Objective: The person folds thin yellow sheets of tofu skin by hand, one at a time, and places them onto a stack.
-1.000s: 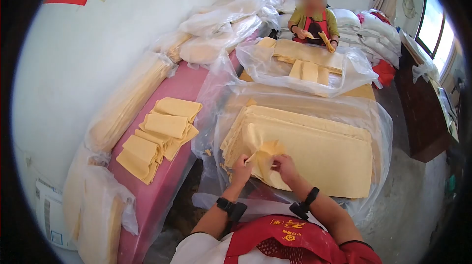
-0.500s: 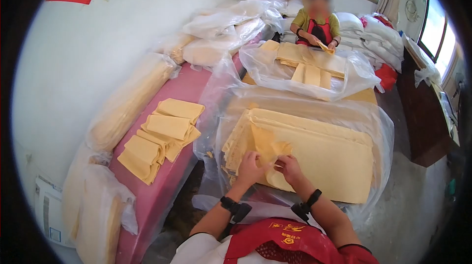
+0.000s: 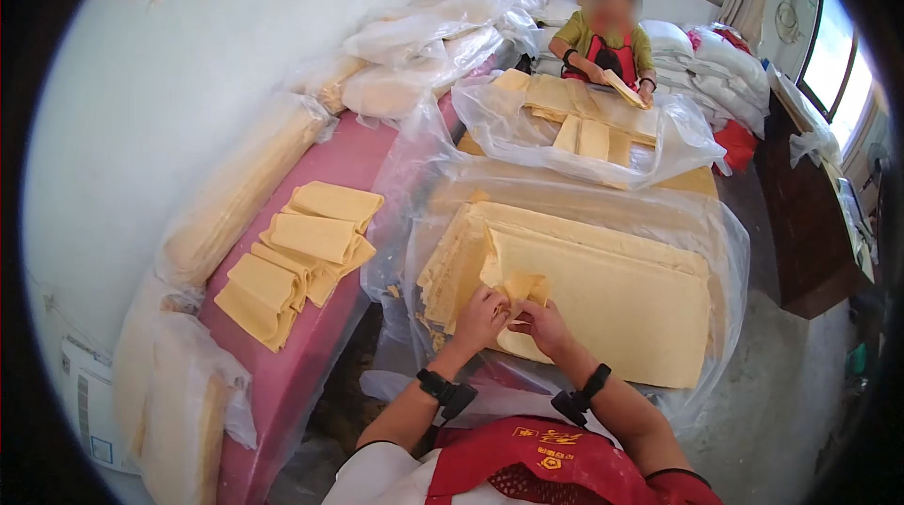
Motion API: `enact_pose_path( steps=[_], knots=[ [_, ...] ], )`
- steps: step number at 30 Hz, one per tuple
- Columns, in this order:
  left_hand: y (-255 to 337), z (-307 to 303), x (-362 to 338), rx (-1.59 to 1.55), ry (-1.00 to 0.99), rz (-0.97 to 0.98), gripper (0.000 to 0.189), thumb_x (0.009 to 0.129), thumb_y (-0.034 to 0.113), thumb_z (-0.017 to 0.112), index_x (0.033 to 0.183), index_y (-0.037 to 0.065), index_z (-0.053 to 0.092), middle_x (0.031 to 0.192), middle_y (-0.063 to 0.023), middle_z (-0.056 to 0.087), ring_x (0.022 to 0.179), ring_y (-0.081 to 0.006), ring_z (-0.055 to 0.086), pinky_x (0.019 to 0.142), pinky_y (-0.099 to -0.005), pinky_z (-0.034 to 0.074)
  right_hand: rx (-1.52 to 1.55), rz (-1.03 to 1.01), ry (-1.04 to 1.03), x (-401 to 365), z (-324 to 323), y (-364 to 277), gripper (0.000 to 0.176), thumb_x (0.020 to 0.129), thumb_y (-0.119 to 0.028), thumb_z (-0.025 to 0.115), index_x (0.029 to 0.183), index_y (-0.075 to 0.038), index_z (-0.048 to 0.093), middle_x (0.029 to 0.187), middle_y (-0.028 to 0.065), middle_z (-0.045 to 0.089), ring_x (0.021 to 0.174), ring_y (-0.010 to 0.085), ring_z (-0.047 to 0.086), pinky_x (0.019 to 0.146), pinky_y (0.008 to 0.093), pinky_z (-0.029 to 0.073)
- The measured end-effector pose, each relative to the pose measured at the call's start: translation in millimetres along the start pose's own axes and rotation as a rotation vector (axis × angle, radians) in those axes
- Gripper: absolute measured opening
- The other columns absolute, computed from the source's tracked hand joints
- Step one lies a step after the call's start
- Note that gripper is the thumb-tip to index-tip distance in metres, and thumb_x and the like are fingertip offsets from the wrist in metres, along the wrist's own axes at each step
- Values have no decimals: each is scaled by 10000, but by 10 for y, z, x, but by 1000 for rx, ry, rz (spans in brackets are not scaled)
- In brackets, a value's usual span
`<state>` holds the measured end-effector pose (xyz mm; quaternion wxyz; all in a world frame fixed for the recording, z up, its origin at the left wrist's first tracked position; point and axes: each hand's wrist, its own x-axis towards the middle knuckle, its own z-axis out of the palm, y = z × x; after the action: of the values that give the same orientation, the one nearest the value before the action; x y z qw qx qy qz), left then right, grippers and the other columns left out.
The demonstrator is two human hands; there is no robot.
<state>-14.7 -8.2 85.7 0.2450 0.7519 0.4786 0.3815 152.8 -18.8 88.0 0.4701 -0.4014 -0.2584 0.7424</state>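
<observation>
Head view: nearest, at six o'clock, is a red apron (image 3: 537, 458). Just beyond it, the left hand (image 3: 482, 317) and right hand (image 3: 543, 328) close together, fingers pinching a crumpled yellowish sheet (image 3: 525, 288), probably the top layer's lifted corner, though the fingers partly hide it. It lies over the near-left part of a sheet stack (image 3: 612, 303), which rests on clear plastic (image 3: 730, 270). Toward ten o'clock, folded sheets (image 3: 315, 237) overlap on a pink surface (image 3: 363, 147). Farthest, around twelve, a co-worker (image 3: 612, 53) holds a folded piece (image 3: 623, 89) above more sheets (image 3: 595, 110).
</observation>
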Motion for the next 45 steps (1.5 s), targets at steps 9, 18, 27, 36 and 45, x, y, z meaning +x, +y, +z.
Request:
enact_pose_path(
  steps=[9,18,27,36,45],
  knots=[
    [5,-24,46,82,-71,193,108,753,89,660,825,88,578,862,-72,541,864,-291,569,702,-399,489,-145,-46,286,135,-209,170,158,880,-130,590,1020,-58,604,847,50,652,685,152,616,607,300,512],
    [-416,-56,-132,170,-22,-80,138,748,49,608,876,87,577,885,-88,531,833,-309,578,709,-413,482,95,-42,328,204,-689,282,150,908,-167,550,1038,-100,584,849,32,637,672,155,609,577,304,496],
    [-44,-105,66,409,98,252,190,748,39,571,933,73,597,986,-93,556,974,-307,546,787,-404,477,108,-22,292,117,-659,183,189,926,-203,531,1087,-113,578,884,25,640,732,154,606,638,322,479],
    [-319,445,32,95,-144,179,216,772,40,585,987,29,589,1018,-141,553,1014,-341,530,896,-425,454,-33,-6,211,62,-601,223,154,904,-242,588,930,-95,624,783,29,632,679,151,595,616,288,461],
    [-547,408,118,315,72,23,336,777,17,562,1108,71,583,1062,-139,524,1012,-337,514,849,-409,472,-476,-100,241,252,-524,283,198,861,-197,634,943,-17,648,803,15,635,670,151,591,628,293,473]
  ],
)
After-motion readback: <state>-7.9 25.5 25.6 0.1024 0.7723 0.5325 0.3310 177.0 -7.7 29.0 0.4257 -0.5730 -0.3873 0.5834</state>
